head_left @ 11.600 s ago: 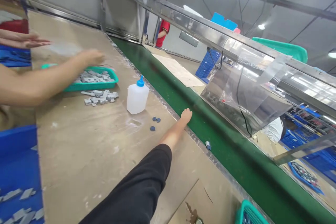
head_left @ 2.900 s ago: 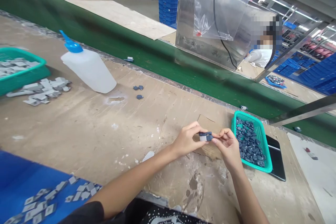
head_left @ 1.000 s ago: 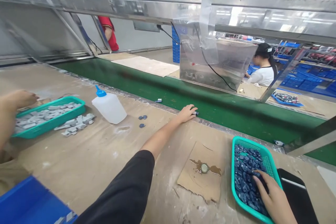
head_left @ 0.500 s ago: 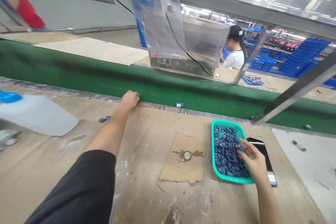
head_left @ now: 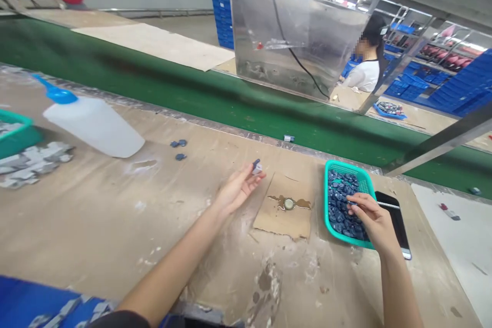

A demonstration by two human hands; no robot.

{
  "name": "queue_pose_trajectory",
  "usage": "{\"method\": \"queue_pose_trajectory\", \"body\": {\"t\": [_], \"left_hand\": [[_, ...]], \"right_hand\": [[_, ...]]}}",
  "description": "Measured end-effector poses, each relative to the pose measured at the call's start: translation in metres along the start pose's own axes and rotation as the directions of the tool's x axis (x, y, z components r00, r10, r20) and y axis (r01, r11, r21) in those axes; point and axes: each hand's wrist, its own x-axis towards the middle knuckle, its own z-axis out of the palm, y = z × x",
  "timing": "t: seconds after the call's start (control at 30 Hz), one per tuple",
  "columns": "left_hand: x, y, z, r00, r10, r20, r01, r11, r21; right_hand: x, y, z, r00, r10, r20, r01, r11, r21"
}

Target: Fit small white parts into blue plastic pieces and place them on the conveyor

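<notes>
My left hand (head_left: pixel 241 188) is raised over the bench, its thumb and fingers closed on a small grey-and-blue plastic piece (head_left: pixel 257 167). At the green basket (head_left: pixel 328 210), my right hand (head_left: pixel 369 213) pinches a small dark blue piece (head_left: pixel 351 204) above many similar dark blue pieces (head_left: pixel 340 215). Between the hands lies a torn cardboard sheet (head_left: pixel 265 220) bearing a bottle cap (head_left: pixel 289 204) and a brown wet smear. A dark phone-like slab (head_left: pixel 397 220) lies partly behind the basket and my right hand.
A white squeeze bottle (head_left: pixel 96 123) with a blue spout lies on the left, near grey pieces (head_left: pixel 34 161) and another green basket (head_left: pixel 23 138). Several dark blue pieces (head_left: pixel 179 148) sit beyond it. A green belt (head_left: pixel 184 95) runs behind. Across it sits a person (head_left: pixel 365 72).
My left hand has come back from the belt's edge toward the cardboard, now with a grey-and-blue piece in its fingers. My right hand stays at the basket. The view has shifted.
</notes>
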Motion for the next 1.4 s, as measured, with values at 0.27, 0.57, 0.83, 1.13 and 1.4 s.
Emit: {"method": "queue_pose_trajectory", "body": {"t": [0.27, 0.57, 0.83, 1.13, 1.4], "left_hand": [[-0.01, -0.025, -0.004, 0.965, -0.208, 0.158, 0.191, 0.975, 0.111], [-0.008, -0.027, -0.011, 0.978, -0.036, 0.206, -0.029, 0.952, 0.306], [-0.009, -0.026, -0.011, 0.924, 0.246, 0.292, -0.372, 0.749, 0.548], [-0.029, -0.017, -0.004, 0.799, 0.405, 0.445, -0.587, 0.363, 0.724], [-0.032, -0.024, -0.004, 0.713, 0.41, 0.569, -0.686, 0.24, 0.687]], "right_hand": [[0.004, -0.024, 0.087, 0.976, 0.182, 0.115, -0.213, 0.897, 0.387], [0.015, -0.02, 0.108, 0.967, -0.054, 0.25, 0.134, 0.94, -0.315], [0.02, -0.012, 0.129, 0.877, -0.176, 0.447, 0.415, 0.745, -0.523], [0.012, -0.01, 0.128, 0.898, -0.193, 0.395, 0.395, 0.747, -0.534], [0.014, -0.038, 0.126, 0.977, 0.162, 0.135, -0.187, 0.963, 0.195]]}}
